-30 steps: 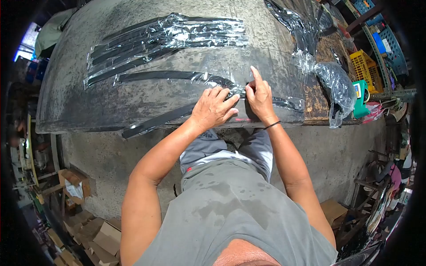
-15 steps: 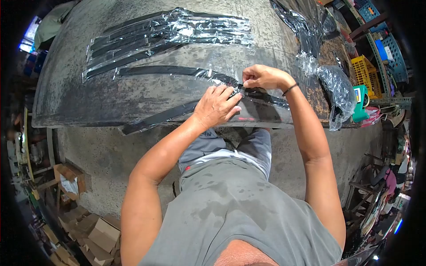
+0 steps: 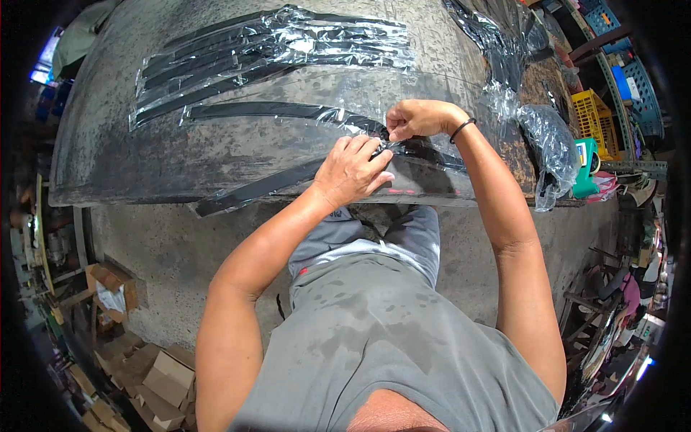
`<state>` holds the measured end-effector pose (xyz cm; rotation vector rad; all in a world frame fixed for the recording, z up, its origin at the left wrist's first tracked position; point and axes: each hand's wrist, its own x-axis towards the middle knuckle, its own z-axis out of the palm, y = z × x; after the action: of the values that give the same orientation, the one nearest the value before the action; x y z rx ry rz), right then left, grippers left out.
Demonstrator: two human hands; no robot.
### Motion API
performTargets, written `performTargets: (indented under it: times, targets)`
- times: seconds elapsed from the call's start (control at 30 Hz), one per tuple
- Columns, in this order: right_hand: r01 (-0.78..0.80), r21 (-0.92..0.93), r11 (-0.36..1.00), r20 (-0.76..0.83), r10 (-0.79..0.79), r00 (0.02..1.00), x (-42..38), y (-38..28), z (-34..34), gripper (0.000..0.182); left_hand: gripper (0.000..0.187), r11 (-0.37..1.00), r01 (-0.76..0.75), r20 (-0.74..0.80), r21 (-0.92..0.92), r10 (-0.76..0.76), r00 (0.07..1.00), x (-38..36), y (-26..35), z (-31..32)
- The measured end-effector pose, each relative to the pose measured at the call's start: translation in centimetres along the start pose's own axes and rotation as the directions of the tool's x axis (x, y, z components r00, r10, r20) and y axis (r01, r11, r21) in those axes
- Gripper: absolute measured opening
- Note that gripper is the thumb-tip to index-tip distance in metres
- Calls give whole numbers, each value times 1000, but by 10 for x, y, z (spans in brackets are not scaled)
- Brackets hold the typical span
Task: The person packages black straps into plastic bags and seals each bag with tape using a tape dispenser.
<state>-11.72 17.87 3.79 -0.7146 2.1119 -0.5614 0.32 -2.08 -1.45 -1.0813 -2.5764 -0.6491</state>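
Two black strips wrapped in clear plastic meet near my hands: an upper strip (image 3: 266, 110) and a lower strip (image 3: 263, 186). My left hand (image 3: 351, 169) rests on them where they come together, its fingers bent over the wrapped strips and its thumb out to the right. What lies under its fingertips is partly hidden. My right hand (image 3: 419, 119), just to the right and slightly farther away, pinches a dark bit of the wrapped strip between thumb and fingers. More dark wrapped material (image 3: 435, 158) runs rightward from beneath my hands.
Several wrapped black strips (image 3: 237, 61) lie side by side on the worn grey table (image 3: 101, 155). Crumpled clear plastic (image 3: 551, 151) hangs at the right edge, beside a green tape dispenser (image 3: 586, 169) and a yellow crate (image 3: 594, 119). Cardboard boxes (image 3: 162, 381) stand on the floor, lower left.
My right hand has shifted slightly left and away from me, still pinching. My left hand stays nearly in place on the strips. The view has shifted slightly.
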Motion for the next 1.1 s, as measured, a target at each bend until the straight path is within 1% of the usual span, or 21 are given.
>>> performTargets:
  times: [0.2, 0.33, 0.43, 0.53, 0.6, 0.83, 0.93, 1.0, 1.03, 1.1]
  targets:
    - [7, -47, 999, -29, -8, 1000, -1, -5, 2, 25, 40, 1000, -7, -12, 4, 7, 1000, -1, -1, 1]
    - [3, -22, 1000, -32, -4, 999, 0, -4, 3, 24, 40, 1000, -17, -48, 10, 17, 999, -1, -1, 2]
    - [-9, -13, 1000, -39, 9, 999, 0, -5, 3, 24, 40, 1000, -7, -22, 4, 7, 1000, 0, 0, -1]
    - [7, -40, 999, -58, -9, 998, 0, -4, 4, 25, 40, 1000, -9, -28, 6, 9, 1000, -1, 0, 0]
    - [52, -67, 996, -91, -58, 994, 0, -3, 6, 25, 40, 1000, -11, -27, 5, 11, 1000, -1, -1, 1]
    - [27, -88, 996, -115, -37, 993, 0, -3, 10, 24, 40, 1000, -10, -27, -3, 10, 1000, 0, -1, 0]
    - [44, -108, 993, -133, -58, 989, 1, -2, 12, 23, 40, 1000, -14, -32, 3, 14, 999, -1, -2, 2]
    - [26, -126, 992, -185, -50, 982, 3, 0, 15, 24, 40, 1000, -13, -25, 0, 13, 1000, -1, -1, 1]
    - [25, -126, 992, -184, -48, 982, 3, -1, 17, 24, 40, 1000, -11, -19, 0, 11, 1000, -1, -1, 1]
    - [-61, -158, 986, -240, 22, 971, 2, -5, 20, 31, 41, 1000, -13, -26, 1, 13, 1000, -1, -2, 2]
